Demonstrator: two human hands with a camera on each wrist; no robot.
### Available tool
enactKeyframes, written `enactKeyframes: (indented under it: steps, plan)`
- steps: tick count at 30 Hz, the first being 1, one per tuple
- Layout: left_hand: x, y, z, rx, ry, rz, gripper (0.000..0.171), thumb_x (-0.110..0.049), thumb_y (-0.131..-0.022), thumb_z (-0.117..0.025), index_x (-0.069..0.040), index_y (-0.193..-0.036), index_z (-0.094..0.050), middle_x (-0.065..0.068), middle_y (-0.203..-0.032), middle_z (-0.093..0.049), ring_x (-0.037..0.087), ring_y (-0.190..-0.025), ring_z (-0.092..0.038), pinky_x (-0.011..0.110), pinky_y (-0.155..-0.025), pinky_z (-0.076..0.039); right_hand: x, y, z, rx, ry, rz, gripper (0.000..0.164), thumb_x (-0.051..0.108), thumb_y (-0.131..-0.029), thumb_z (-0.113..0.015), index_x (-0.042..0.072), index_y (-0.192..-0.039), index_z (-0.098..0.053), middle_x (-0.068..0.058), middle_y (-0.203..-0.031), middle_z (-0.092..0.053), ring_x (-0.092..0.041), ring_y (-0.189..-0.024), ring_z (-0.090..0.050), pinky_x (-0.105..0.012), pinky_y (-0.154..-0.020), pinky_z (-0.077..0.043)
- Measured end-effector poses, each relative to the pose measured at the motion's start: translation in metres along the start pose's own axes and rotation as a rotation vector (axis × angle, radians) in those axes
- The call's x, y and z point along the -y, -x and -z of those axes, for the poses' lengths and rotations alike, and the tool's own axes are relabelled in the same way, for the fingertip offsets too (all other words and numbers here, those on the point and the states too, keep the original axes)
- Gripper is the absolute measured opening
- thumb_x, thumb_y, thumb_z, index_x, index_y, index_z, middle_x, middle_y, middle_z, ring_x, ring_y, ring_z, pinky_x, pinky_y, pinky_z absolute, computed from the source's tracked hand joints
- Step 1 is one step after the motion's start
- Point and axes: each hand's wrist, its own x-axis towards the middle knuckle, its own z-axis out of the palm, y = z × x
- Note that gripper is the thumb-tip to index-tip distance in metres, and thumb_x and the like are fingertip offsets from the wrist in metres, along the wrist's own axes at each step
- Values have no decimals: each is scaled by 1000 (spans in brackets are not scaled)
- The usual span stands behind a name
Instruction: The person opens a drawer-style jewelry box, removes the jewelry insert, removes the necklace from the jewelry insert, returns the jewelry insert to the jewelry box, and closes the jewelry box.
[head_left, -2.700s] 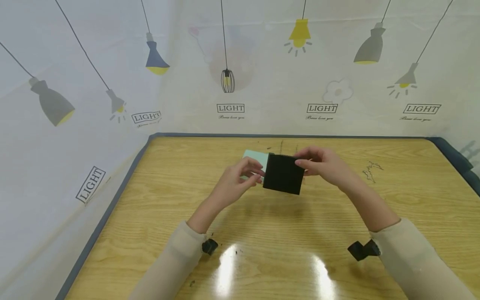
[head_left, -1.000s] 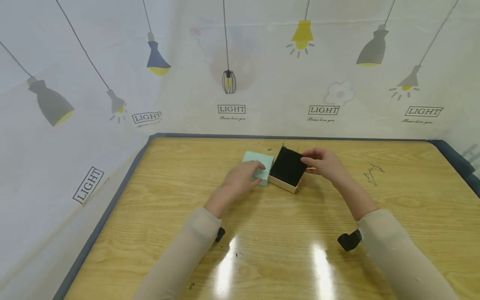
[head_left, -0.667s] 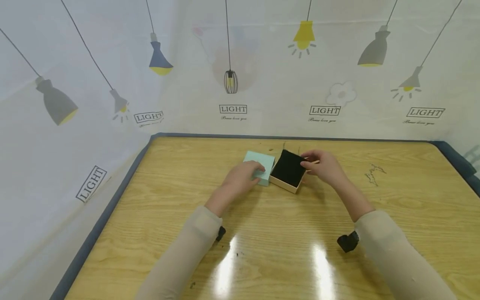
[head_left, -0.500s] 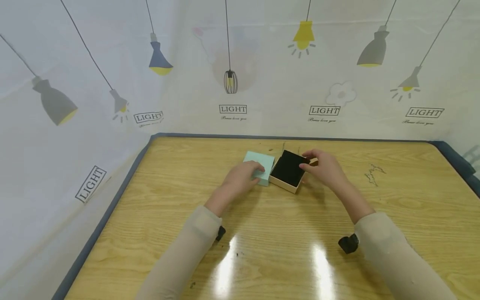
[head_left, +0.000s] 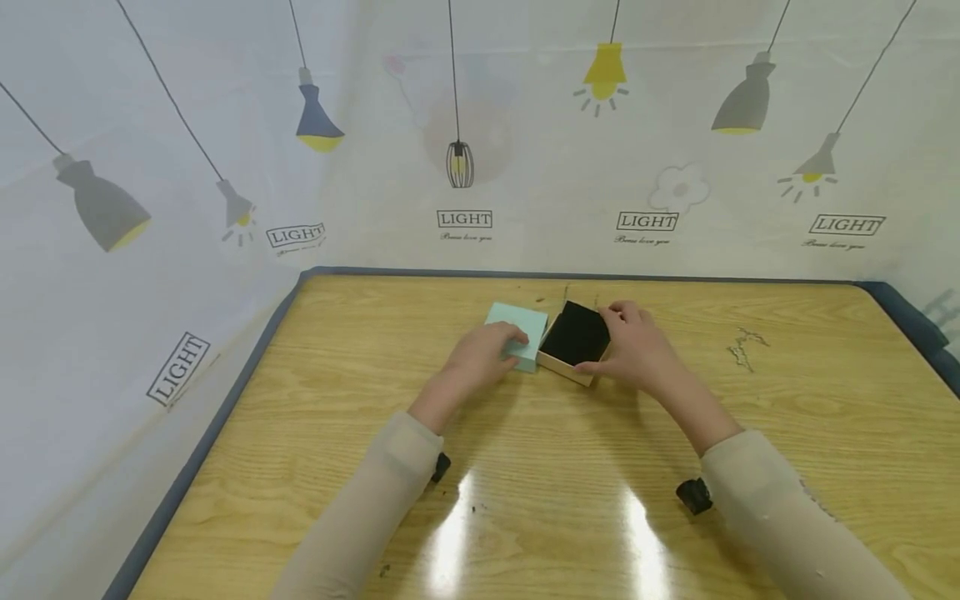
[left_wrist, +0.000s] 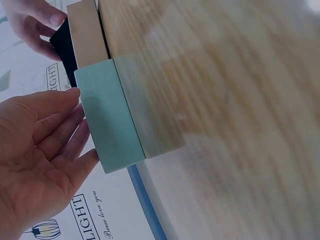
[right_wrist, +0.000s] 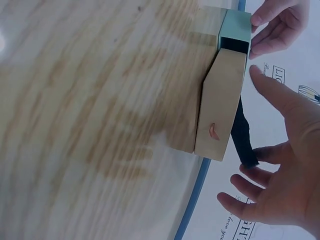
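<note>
A mint green box point(head_left: 519, 317) lies on the table, touching an open tan cardboard box point(head_left: 564, 368) on its right. A flat black pad point(head_left: 576, 333) lies over the top of the tan box, one end tilted up above the rim in the right wrist view. My left hand point(head_left: 480, 354) rests its fingertips on the top of the mint box. My right hand point(head_left: 637, 350) spreads over the tan box, thumb near its front corner and fingers at the pad's right side; in the right wrist view a finger touches the raised end of the pad point(right_wrist: 243, 135).
A wooden table point(head_left: 360, 400) with a blue-grey edge point(head_left: 450, 270) carries both boxes. Dark scratch marks point(head_left: 744, 348) show on the right of its surface. Behind stands a white cloth point(head_left: 540, 133) printed with lamps. A black wrist camera point(head_left: 694, 496) sits below the right sleeve.
The tan box came down beside the mint box with the black pad facing up. My left hand moved onto the mint box. My right hand's fingers spread from the pad's corner, thumb toward the front.
</note>
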Motion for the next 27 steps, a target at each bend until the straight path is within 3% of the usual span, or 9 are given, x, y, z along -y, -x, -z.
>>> enactKeyframes:
  steps: [7,17,27]
  plan:
    - [-2,0,1,7,18,2,39,-16,-95,-68,-15,-133,-62,4,-142,-59,23,-135,-52,39,-117,-42,1,1,-3,-21,62,9,99,50,-80,-79,-3,-151,-35,-24,-137,-37,-43,-120,-38,-57,-97,-45]
    - [-3,1,3,11,13,9,38,-16,-95,-68,-16,-132,-62,3,-142,-59,23,-137,-51,39,-117,-41,4,2,-1,-14,89,44,78,50,-83,-77,12,-144,-49,-20,-140,-44,-46,-127,-40,-65,-103,-41]
    - [-2,1,2,18,16,14,38,-15,-95,-67,-15,-132,-62,3,-143,-58,23,-138,-50,39,-118,-40,7,1,-2,-39,156,97,70,49,-85,-76,9,-139,-57,-14,-139,-45,-43,-129,-40,-63,-101,-43]
